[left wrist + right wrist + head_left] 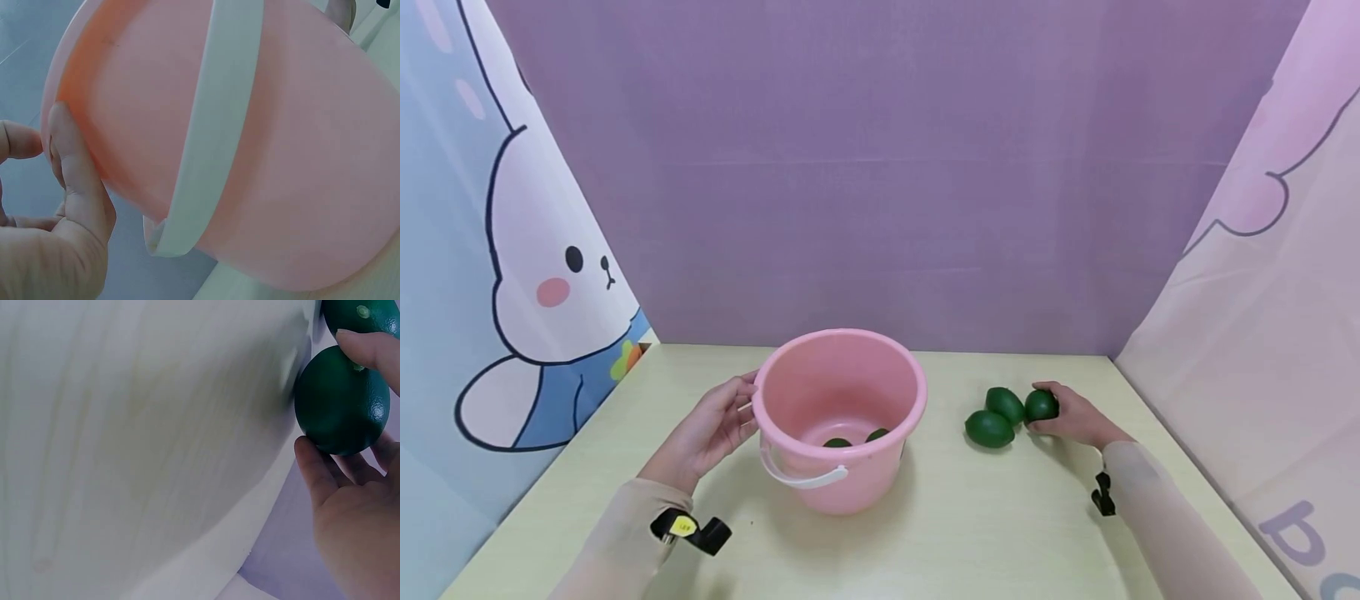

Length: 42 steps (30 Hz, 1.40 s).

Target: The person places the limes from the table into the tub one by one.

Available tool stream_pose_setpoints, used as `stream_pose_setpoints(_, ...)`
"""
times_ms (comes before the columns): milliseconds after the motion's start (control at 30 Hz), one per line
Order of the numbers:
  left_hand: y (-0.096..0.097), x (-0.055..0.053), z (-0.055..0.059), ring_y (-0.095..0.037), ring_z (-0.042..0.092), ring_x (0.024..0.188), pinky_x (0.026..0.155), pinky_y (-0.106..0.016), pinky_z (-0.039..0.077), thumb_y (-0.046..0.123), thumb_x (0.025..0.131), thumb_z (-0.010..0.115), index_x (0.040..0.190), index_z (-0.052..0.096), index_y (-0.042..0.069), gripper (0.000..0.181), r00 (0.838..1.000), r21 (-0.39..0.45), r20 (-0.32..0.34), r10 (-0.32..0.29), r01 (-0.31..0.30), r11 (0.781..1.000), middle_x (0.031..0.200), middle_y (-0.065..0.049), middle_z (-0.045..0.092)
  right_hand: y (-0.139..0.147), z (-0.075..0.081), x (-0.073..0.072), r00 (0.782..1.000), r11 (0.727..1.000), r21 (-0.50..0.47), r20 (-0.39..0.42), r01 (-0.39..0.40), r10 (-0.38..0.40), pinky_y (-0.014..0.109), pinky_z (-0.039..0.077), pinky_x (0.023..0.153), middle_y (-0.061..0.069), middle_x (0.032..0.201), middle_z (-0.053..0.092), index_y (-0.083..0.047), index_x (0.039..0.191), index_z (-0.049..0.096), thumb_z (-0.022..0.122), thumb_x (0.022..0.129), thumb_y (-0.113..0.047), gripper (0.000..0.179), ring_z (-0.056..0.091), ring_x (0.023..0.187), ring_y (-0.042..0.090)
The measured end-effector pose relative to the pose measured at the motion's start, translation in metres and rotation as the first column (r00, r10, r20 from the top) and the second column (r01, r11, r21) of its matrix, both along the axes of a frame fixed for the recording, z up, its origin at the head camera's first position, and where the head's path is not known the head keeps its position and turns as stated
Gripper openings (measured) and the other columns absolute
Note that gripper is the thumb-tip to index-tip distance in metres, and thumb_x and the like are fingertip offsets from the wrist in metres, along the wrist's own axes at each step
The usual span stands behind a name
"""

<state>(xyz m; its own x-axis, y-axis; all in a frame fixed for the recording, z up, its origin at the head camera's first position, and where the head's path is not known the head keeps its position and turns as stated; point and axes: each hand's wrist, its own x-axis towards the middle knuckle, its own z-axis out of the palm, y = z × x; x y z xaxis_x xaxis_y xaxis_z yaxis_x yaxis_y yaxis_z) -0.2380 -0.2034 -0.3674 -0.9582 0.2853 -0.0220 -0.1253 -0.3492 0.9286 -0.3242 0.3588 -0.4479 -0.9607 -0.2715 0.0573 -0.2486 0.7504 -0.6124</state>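
A pink bucket (853, 483) stands upright on the table, its white handle (808, 481) hanging down the near side. My left hand (715, 429) pinches the bucket's left rim; in the left wrist view the thumb (75, 162) lies against the outer wall under the rim. Over to the right, my right hand (1075, 417) grips a dark green lime (344, 403) between thumb and fingers. Close beside it lie two more limes, a front one (989, 429) and a rear one (1004, 405). Inside the bucket, the tops of two limes (837, 442) show above the near rim; the rest is hidden.
The pale wooden table (940, 533) meets a purple backdrop (880, 183) at its far edge. Printed cloth panels close in both sides, with a cartoon rabbit (553, 242) on the left one. A black strap device (688, 529) sits on the left wrist.
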Motion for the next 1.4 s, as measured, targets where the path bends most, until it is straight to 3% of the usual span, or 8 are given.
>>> stream_pose_setpoints(667, 0.001, 0.001, 0.001, -0.011, 0.061, 0.096, 0.077, -0.017, 0.057, 0.016, 0.105, 0.044, 0.144, 0.037, 0.000, 0.042, 1.000, 0.004, 0.028, -0.001, 0.001, 1.000, 0.122, -0.007, 0.053, 0.005, 0.007, 0.006, 1.000, 1.000, -0.001, -0.021, 0.000, 0.000, 0.055, 0.048, 0.094, 0.029, 0.133, 0.050, 0.006, 0.144, 0.041, 0.082, 0.081, -0.022, 0.080, 0.054, 0.114, 0.042)
stream_pose_setpoints(1033, 0.001, 0.002, 0.002, -0.011, 0.061, 0.097, 0.078, -0.018, 0.057, 0.017, 0.106, 0.045, 0.144, 0.037, 0.000, 0.043, 1.000, -0.007, 0.023, 0.002, -0.002, 1.000, 0.125, -0.007, 0.053, 0.006, 0.010, 0.005, 0.999, 0.999, 0.033, -0.045, -0.007, 0.008, 0.058, 0.048, 0.095, 0.031, 0.136, 0.048, 0.005, 0.145, 0.041, 0.080, 0.083, -0.020, 0.077, 0.053, 0.116, 0.045)
stream_pose_setpoints(1400, 0.000, 0.002, 0.003, -0.011, 0.062, 0.096, 0.078, -0.018, 0.058, 0.016, 0.105, 0.045, 0.139, 0.044, 0.004, 0.036, 1.000, 0.006, 0.025, 0.007, -0.007, 1.000, 0.119, -0.006, 0.056, 0.001, 0.020, 0.007, 0.997, 0.999, 0.045, -0.075, -0.025, 0.029, 0.054, 0.051, 0.091, 0.029, 0.134, 0.050, 0.005, 0.145, 0.041, 0.081, 0.084, -0.024, 0.079, 0.056, 0.113, 0.041)
